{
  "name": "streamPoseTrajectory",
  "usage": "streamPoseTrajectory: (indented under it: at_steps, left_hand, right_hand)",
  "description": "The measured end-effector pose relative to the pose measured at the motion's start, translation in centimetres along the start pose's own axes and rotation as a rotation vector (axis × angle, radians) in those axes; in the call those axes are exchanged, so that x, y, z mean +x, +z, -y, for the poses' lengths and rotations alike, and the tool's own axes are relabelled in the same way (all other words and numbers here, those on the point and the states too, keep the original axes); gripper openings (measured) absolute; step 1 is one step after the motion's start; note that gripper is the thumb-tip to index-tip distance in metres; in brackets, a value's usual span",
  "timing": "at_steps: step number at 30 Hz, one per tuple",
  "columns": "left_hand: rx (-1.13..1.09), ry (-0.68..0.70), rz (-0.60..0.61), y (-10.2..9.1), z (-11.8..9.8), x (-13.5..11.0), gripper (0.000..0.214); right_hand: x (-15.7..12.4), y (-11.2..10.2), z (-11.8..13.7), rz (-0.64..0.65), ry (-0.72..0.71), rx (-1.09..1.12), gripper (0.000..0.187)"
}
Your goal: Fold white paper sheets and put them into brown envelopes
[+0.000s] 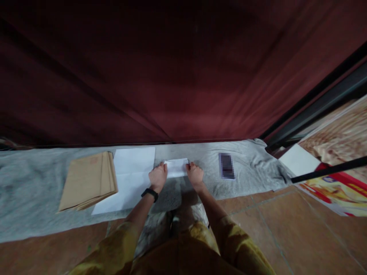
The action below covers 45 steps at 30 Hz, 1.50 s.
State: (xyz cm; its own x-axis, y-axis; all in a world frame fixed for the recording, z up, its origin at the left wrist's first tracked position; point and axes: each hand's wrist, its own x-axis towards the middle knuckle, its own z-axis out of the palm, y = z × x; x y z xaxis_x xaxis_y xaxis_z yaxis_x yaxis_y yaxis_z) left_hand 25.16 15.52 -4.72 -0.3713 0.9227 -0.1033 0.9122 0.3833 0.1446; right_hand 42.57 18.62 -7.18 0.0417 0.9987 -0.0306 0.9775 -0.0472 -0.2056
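Note:
A folded sheet of white paper (pixel 176 169) is stretched between my two hands, just above or on the grey cloth. My left hand (pixel 158 177) is closed on its left end, a dark band on the wrist. At the right end, the fingers of my right hand (pixel 195 173) are closed on the paper too. Larger white sheets (pixel 134 164), with a crease across them, lie just left of my left hand. Overlapping their left side is a stack of brown paper envelopes (pixel 86 177).
Grey cloth (pixel 25 191) covers the long surface, with a dark phone-like rectangle (pixel 227 166) on it to the right. A dark red curtain (pixel 183 95) hangs behind. Black bars (pixel 329 170) and a colourful printed box (pixel 341 191) stand at the right, above tiled floor (pixel 275 225).

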Motion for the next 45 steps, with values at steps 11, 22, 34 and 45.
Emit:
streamPoseTrajectory:
  at_steps: [11,22,34,45]
  left_hand:
    - [0.002,0.004,-0.022,0.0,-0.2,0.6,0.047]
    - [-0.009,0.024,-0.017,0.4,-0.1,0.9,0.046]
    - [-0.008,0.009,-0.02,0.3,-0.5,0.8,0.041]
    - [-0.054,0.451,-0.229,0.5,-0.8,-4.0,0.044]
  right_hand:
    - [0.6,0.8,0.0,-0.043,-0.058,-0.024,0.036]
    - [0.7,0.9,0.3,-0.052,-0.073,-0.069,0.033]
    - [0.5,1.2,0.3,-0.087,-0.091,-0.057,0.037]
    - [0.1,1.0,0.4,-0.091,-0.087,-0.058,0.038]
